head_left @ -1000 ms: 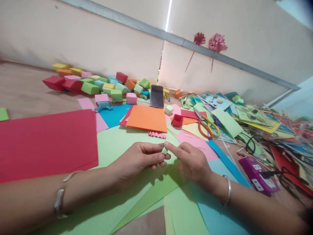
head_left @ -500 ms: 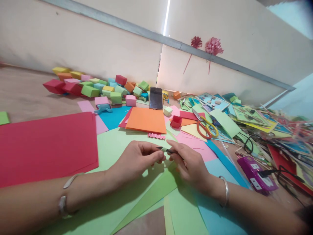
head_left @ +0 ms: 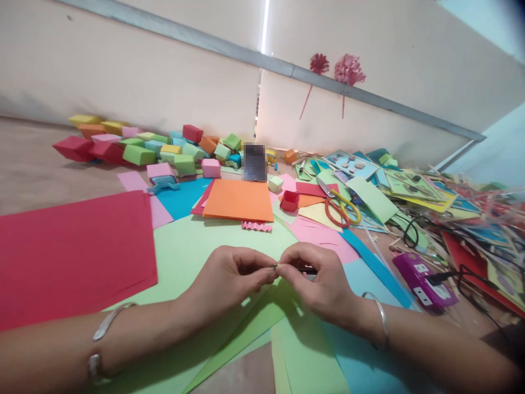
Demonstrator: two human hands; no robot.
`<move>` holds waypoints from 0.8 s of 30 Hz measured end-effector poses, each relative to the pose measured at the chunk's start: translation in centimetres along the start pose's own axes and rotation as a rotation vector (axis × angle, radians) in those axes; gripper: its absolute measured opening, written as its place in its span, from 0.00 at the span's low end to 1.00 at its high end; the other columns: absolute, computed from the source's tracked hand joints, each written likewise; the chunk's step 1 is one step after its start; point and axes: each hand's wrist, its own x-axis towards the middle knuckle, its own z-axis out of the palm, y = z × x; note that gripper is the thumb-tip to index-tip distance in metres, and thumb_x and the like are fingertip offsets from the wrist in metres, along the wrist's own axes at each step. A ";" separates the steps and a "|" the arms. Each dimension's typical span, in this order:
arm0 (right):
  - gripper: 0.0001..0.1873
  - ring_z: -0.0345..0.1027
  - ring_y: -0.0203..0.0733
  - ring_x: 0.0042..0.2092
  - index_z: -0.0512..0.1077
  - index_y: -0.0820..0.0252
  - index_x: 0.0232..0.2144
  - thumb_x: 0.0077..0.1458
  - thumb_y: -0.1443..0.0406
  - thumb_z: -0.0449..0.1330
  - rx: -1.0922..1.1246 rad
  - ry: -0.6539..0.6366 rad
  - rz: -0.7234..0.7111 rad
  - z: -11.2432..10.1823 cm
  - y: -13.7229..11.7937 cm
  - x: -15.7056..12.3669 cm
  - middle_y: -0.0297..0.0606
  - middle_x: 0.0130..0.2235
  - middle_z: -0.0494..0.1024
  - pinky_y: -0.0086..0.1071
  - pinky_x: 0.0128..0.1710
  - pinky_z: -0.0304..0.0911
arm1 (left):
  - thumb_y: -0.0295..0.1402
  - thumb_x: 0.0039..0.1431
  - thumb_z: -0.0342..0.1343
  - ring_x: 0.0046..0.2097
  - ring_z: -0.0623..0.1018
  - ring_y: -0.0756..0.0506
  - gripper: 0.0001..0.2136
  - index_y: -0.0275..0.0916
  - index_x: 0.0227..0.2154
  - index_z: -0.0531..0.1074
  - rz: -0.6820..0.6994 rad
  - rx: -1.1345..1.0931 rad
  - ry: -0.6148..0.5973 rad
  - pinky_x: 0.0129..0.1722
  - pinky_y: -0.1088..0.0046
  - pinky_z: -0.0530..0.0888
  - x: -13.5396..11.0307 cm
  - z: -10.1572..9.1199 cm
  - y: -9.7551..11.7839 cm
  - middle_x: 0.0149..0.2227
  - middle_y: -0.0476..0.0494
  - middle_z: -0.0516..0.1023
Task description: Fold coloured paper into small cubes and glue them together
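My left hand [head_left: 225,279] and my right hand [head_left: 322,284] meet fingertip to fingertip above green paper sheets [head_left: 184,246]. Between them runs a thin black pencil [head_left: 308,270], its dark shaft showing behind my right thumb. My left thumb and fingers pinch its other end, where the tip is covered. A narrow light green paper strip, visible around the pencil earlier, is hidden now by my fingers. Just beyond the hands lie a pleated pink paper strip [head_left: 256,226] and a stack of orange paper [head_left: 238,200].
A large red sheet [head_left: 74,251] lies at left. Folded paper boxes [head_left: 139,155] line the wall beside a blurred phone [head_left: 255,162]. Scissors [head_left: 342,208], a small red box [head_left: 289,201], a purple power strip [head_left: 424,282] with cables and heaped paper crowd the right.
My hands have drawn together, and my right fingertips now cover the green strip on the pencil. Both hands sit slightly lower in view. The camera view has shifted a little.
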 end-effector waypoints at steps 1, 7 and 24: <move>0.06 0.62 0.31 0.24 0.71 0.60 0.24 0.53 0.70 0.59 0.003 0.007 -0.009 0.0 -0.1 0.0 0.31 0.23 0.73 0.24 0.23 0.58 | 0.39 0.44 0.62 0.23 0.67 0.50 0.10 0.38 0.23 0.83 -0.001 0.000 -0.007 0.24 0.73 0.65 -0.1 0.1 0.1 0.19 0.47 0.76; 0.07 0.61 0.30 0.24 0.69 0.60 0.22 0.51 0.69 0.58 0.048 -0.009 0.038 -0.1 -0.1 0.3 0.29 0.21 0.70 0.25 0.23 0.58 | 0.38 0.47 0.61 0.24 0.66 0.50 0.10 0.37 0.21 0.79 0.031 -0.015 -0.027 0.24 0.73 0.63 -0.3 0.2 0.0 0.18 0.50 0.70; 0.17 0.75 0.37 0.32 0.70 0.58 0.39 0.45 0.68 0.67 0.371 -0.137 0.322 -0.8 2.7 1.3 0.32 0.30 0.79 0.31 0.33 0.72 | 0.37 0.38 0.68 0.25 0.74 0.48 0.15 0.37 0.32 0.82 -0.003 -0.267 0.103 0.28 0.70 0.73 1.2 -0.5 -1.0 0.25 0.46 0.82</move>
